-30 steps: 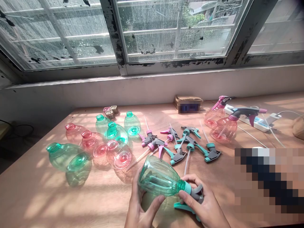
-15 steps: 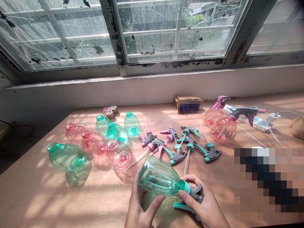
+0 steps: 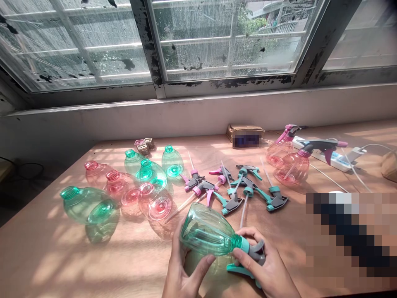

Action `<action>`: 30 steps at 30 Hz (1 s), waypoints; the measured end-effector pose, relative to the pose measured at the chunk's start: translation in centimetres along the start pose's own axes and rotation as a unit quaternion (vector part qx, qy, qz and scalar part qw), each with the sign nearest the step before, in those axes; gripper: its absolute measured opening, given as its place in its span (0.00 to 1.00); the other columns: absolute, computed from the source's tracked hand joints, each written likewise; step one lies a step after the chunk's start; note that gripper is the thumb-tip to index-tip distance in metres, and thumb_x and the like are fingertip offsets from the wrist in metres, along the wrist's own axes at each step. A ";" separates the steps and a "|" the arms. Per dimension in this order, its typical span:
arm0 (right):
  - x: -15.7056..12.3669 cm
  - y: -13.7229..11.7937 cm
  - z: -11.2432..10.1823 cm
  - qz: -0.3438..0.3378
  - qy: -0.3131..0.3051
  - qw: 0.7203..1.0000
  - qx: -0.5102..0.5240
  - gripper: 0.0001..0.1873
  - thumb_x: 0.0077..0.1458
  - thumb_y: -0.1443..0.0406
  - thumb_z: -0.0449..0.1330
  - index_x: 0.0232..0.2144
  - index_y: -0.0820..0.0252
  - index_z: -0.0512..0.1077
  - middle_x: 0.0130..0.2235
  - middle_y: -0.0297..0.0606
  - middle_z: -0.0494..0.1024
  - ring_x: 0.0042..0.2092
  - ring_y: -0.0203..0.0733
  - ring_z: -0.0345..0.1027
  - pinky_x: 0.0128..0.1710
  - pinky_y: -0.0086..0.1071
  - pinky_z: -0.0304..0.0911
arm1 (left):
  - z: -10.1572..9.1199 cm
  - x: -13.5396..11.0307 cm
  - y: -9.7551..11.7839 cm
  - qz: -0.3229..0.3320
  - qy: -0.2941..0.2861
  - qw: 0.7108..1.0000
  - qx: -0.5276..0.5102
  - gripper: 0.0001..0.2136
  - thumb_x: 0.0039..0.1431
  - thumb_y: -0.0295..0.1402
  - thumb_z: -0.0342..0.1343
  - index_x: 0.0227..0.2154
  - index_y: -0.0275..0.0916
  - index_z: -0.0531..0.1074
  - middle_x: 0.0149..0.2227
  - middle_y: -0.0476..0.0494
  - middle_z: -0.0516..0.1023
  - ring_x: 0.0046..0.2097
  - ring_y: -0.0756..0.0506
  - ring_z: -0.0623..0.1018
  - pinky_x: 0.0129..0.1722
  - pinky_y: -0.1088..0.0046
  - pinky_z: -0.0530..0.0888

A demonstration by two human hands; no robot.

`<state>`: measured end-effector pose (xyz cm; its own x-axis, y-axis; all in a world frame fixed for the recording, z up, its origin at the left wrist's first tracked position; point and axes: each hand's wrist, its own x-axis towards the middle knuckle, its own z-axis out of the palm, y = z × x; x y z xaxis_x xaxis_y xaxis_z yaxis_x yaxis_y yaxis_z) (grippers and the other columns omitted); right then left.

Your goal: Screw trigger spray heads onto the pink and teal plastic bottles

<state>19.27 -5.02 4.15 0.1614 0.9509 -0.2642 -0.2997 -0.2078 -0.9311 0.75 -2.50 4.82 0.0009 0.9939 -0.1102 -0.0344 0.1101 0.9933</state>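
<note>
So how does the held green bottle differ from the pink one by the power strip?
The green spray bottle is held in the left hand and right hand; the pink spray bottle lies on the table. The green bottle's trigger head is teal-grey, the pink bottle's pink-black. Both are clear plastic.

The left hand (image 3: 182, 271) can pass toward the lower left of the surface (image 3: 62, 265), over sunlit wood. Straight ahead, loose spray heads (image 3: 235, 190) and lying bottles (image 3: 124, 186) stand in the way; right of the right hand (image 3: 266, 273) is a pixelated shape (image 3: 347, 236).
</note>
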 end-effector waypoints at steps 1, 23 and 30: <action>0.0 0.0 0.0 -0.001 0.000 1.000 -0.001 0.29 0.46 0.45 0.77 0.39 0.57 0.76 0.27 0.28 0.79 0.30 0.37 0.71 0.33 0.32 0.71 | 0.0 0.0 0.0 -0.002 -0.004 1.000 0.001 0.40 0.56 0.48 0.69 0.68 0.51 0.59 0.66 0.44 0.74 0.67 0.37 0.72 0.67 0.65 0.69; -0.1 -0.2 -0.1 0.002 0.003 1.000 -0.009 0.28 0.46 0.45 0.76 0.40 0.57 0.76 0.27 0.29 0.78 0.31 0.40 0.71 0.34 0.35 0.71 | -0.1 0.0 0.2 -0.012 -0.002 1.000 0.015 0.39 0.55 0.49 0.69 0.68 0.50 0.60 0.65 0.42 0.75 0.68 0.34 0.72 0.67 0.60 0.69; -0.2 -0.3 0.0 -0.003 0.014 1.000 -0.011 0.27 0.45 0.46 0.77 0.39 0.57 0.77 0.27 0.30 0.79 0.31 0.40 0.71 0.33 0.34 0.69 | 0.0 0.0 0.5 -0.014 0.003 1.000 0.021 0.39 0.55 0.49 0.69 0.67 0.50 0.61 0.66 0.42 0.74 0.67 0.34 0.72 0.67 0.60 0.70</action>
<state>19.29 -5.09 4.46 0.1888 0.9456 -0.2648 -0.2775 -0.2072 -0.9381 0.73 -2.48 5.29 -0.0048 0.9905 -0.1375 0.0066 0.1375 0.9905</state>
